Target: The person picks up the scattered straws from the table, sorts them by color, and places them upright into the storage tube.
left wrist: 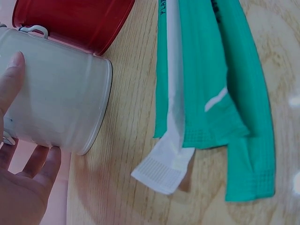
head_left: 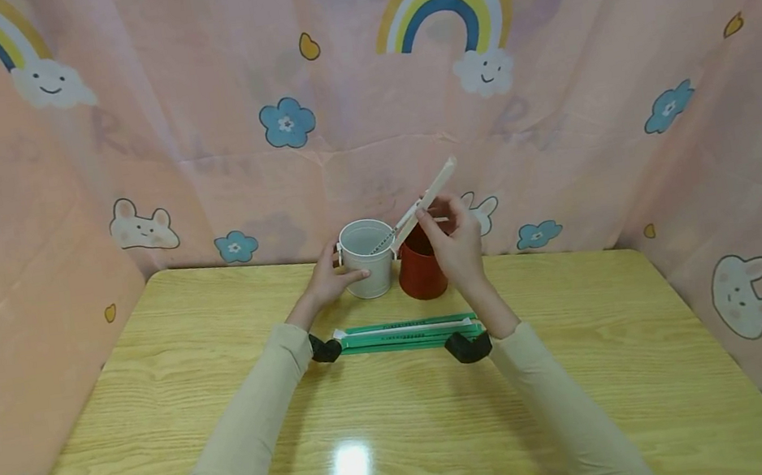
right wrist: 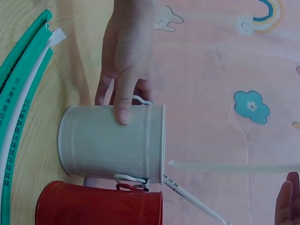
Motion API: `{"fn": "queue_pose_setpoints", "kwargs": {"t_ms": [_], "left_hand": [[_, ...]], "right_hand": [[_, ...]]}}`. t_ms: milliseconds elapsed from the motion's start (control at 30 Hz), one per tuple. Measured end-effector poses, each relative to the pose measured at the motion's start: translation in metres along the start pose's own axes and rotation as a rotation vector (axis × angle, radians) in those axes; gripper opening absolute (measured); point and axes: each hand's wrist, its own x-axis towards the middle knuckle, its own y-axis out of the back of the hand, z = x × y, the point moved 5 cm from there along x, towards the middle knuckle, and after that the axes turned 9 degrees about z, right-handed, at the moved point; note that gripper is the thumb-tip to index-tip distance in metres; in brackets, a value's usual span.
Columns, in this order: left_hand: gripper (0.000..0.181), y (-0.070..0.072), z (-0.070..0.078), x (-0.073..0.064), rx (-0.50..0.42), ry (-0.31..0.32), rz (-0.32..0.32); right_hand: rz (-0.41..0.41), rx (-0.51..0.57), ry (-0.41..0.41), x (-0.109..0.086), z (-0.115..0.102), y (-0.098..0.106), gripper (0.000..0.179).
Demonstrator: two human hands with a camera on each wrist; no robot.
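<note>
At the back of the table my left hand (head_left: 328, 278) holds a small white bucket (head_left: 369, 272), thumb across its front and the other fingers around its side. My right hand (head_left: 458, 238) pinches a long white straw (head_left: 438, 182), slanted with its lower end by the white bucket's rim. In the right wrist view this straw (right wrist: 234, 167) extends from just above the rim toward my fingers (right wrist: 283, 201). Another slim white straw (right wrist: 197, 198) with dark print leans out of the white bucket. Beside it stands a red bucket (head_left: 422, 275), partly behind my right hand.
In front of the buckets lie several green-wrapped straws (head_left: 407, 343) and a white-wrapped one (left wrist: 174, 93) among them, side by side on the wooden table (head_left: 406, 406). A pink patterned curtain (head_left: 362, 109) hangs right behind the table's back edge.
</note>
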Motion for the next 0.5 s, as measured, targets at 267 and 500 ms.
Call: {"fn": "queue_pose_setpoints", "kwargs": {"t_ms": [267,500], "left_hand": [[0.085,0.001,-0.001,0.000,-0.014,-0.009,0.000],[0.085,0.002,0.009,-0.006,-0.020,0.007,-0.024]], "right_hand": [[0.042,0.074,-0.011,0.002,0.012,-0.004,0.023],[0.038,0.071,-0.025,0.001,0.031,-0.009,0.024]]}}
